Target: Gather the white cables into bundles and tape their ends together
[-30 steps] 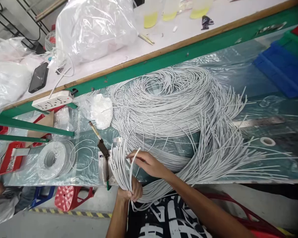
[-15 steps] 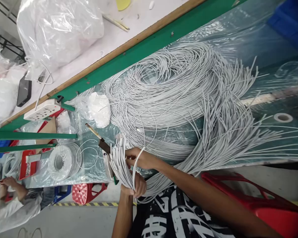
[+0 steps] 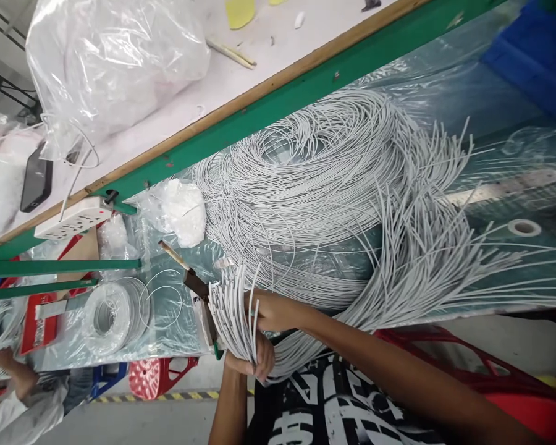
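Observation:
A thick bundle of grey-white wires (image 3: 234,309) stands up from my left hand (image 3: 254,361), whose fingers are wrapped round it near the table's front edge. The upper wire ends fan out. My right hand (image 3: 273,310) reaches in from the right with its fingers bent against the bundle. Wires partly cover its fingertips, so what they pinch is hidden. Just left of the bundle, a dark clamp-like block with a wooden stick (image 3: 173,253) points up and left. Behind my hands lies a large coiled heap of the same grey wire (image 3: 324,198), with loose ends spreading right.
A white wire coil (image 3: 113,315), a white plastic bag (image 3: 185,213) and a power strip (image 3: 74,217) are on the left. A tape roll (image 3: 524,228) and a blue bin (image 3: 532,59) are on the right. Red stools (image 3: 152,377) stand below. A co-worker's hands (image 3: 7,364) show far left.
The view has shifted slightly. My right hand has moved a little lower against the bundle, and its fingers are more covered by wires. My left hand keeps its grip.

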Motion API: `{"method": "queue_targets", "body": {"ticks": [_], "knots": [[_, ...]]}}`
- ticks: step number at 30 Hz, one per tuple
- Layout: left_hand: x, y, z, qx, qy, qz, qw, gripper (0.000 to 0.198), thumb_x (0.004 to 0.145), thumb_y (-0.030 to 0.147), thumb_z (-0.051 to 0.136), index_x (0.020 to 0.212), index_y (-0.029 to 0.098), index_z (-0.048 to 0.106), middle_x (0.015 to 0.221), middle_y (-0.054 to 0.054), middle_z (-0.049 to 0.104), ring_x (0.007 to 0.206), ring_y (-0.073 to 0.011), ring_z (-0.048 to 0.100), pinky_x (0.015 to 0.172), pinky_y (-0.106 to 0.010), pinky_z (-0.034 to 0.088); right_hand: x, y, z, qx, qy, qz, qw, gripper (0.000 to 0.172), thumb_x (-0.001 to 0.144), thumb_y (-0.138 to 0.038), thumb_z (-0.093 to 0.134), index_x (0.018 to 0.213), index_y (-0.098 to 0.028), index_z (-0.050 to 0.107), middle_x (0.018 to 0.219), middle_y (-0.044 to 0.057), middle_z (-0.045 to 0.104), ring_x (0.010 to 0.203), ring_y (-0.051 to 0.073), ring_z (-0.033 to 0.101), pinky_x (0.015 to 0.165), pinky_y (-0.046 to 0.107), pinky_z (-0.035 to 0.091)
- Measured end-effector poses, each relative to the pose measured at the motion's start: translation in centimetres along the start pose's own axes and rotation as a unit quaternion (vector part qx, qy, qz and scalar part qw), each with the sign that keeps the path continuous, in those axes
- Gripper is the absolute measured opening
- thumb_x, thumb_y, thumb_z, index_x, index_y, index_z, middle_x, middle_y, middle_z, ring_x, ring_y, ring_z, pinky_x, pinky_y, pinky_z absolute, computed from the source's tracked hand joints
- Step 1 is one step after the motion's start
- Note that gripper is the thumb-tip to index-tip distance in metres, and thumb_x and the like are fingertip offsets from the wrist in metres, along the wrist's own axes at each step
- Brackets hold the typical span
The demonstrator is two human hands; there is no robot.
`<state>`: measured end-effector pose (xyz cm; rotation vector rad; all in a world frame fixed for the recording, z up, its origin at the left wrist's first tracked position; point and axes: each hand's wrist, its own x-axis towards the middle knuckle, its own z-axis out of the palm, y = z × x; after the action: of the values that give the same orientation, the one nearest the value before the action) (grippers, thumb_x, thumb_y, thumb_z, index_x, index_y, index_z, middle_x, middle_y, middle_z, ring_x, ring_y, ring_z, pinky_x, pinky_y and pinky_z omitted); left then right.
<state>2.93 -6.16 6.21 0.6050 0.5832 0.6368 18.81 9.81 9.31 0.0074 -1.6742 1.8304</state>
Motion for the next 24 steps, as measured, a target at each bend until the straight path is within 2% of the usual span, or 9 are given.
{"method": "queue_targets", "body": {"ticks": [2,5,8,11,14,16,20,22,24], "knots": [[-0.4,0.2,0.2,-0.004,0.029,0.008,1.000,0.078,0.063,0.077,0.102,0.051,0.025,0.046,0.030,-0.002,0.047,0.020,-0.0188,0.049,0.034,-0.023,0.038,0.0,0.6,0.6,-0.015,-0.006,0.014,1.000,0.028,0.100,-0.010,0.067,0.118,-0.022,0.086,0.104,0.008,0.088,0.095,0.023,0.074,0.094,0.034,0.059],[-0.6,0.6,1.0,-0.010,0.067,0.032,0.997,0.074,0.064,0.073,0.102,0.056,0.026,0.046,0.033,0.000,0.046,0.022,-0.0165,0.046,0.034,-0.024,0.037,-0.5,1.5,0.7,0.038,0.004,0.058,0.998,0.017,0.102,-0.031,0.080,0.116,-0.023,0.087,0.103,0.007,0.088,0.093,0.023,0.074,0.097,0.037,0.062],[-0.1,1.2,1.9,-0.009,0.124,0.057,0.991,0.072,0.065,0.069,0.102,0.065,0.026,0.045,0.040,0.005,0.044,0.026,-0.0118,0.042,0.038,-0.023,0.038,-1.9,2.1,-1.2,0.073,0.057,0.138,0.986,0.041,0.108,-0.058,0.074,0.121,-0.022,0.087,0.104,0.009,0.088,0.093,0.025,0.079,0.093,0.040,0.067],[0.8,1.5,2.7,-0.009,0.172,0.064,0.983,0.068,0.064,0.065,0.104,0.074,0.026,0.050,0.049,0.008,0.046,0.032,-0.0106,0.041,0.041,-0.024,0.040,-3.1,1.3,-5.0,0.059,0.195,0.189,0.961,0.069,0.121,-0.072,0.036,0.139,-0.024,0.082,0.134,0.015,0.087,0.121,0.031,0.083,0.110,0.050,0.068],[2.0,1.7,3.1,-0.001,0.198,0.040,0.979,0.062,0.059,0.061,0.107,0.085,0.026,0.063,0.056,0.006,0.052,0.038,-0.0133,0.046,0.042,-0.028,0.043,-2.1,-2.0,-7.9,0.056,0.330,0.172,0.927,0.072,0.115,-0.085,0.043,0.154,-0.034,0.076,0.169,0.011,0.074,0.162,0.034,0.066,0.144,0.060,0.045],[2.8,1.9,3.3,0.011,0.211,0.016,0.977,0.065,0.053,0.061,0.110,0.090,0.026,0.069,0.057,0.005,0.054,0.039,-0.0149,0.046,0.043,-0.031,0.044,-0.3,-4.8,-8.8,0.030,0.297,0.154,0.942,0.075,0.113,-0.088,0.047,0.154,-0.034,0.077,0.174,0.009,0.071,0.168,0.035,0.059,0.149,0.065,0.036],[3.6,2.7,3.6,0.040,0.250,-0.014,0.967,0.072,0.037,0.062,0.113,0.083,0.027,0.071,0.054,0.003,0.052,0.040,-0.0166,0.044,0.044,-0.035,0.041,2.2,-8.8,-9.6,-0.039,0.170,0.120,0.977,0.074,0.116,-0.084,0.045,0.149,-0.028,0.080,0.165,0.011,0.077,0.159,0.034,0.066,0.145,0.062,0.040],[3.6,3.3,3.9,0.057,0.273,-0.010,0.960,0.071,0.038,0.065,0.113,0.076,0.026,0.067,0.054,0.003,0.048,0.042,-0.0149,0.043,0.048,-0.034,0.039,1.5,-9.1,-10.0,-0.051,0.209,0.112,0.970,0.070,0.118,-0.080,0.045,0.155,-0.028,0.075,0.171,0.011,0.073,0.165,0.032,0.061,0.147,0.057,0.038],[3.6,4.0,4.1,0.069,0.288,0.003,0.955,0.069,0.045,0.070,0.111,0.075,0.026,0.066,0.059,0.003,0.048,0.046,-0.0133,0.043,0.053,-0.034,0.038,-0.7,-8.5,-10.0,-0.066,0.293,0.124,0.946,0.070,0.118,-0.077,0.046,0.163,-0.029,0.068,0.181,0.013,0.064,0.174,0.032,0.051,0.149,0.056,0.035]]}}
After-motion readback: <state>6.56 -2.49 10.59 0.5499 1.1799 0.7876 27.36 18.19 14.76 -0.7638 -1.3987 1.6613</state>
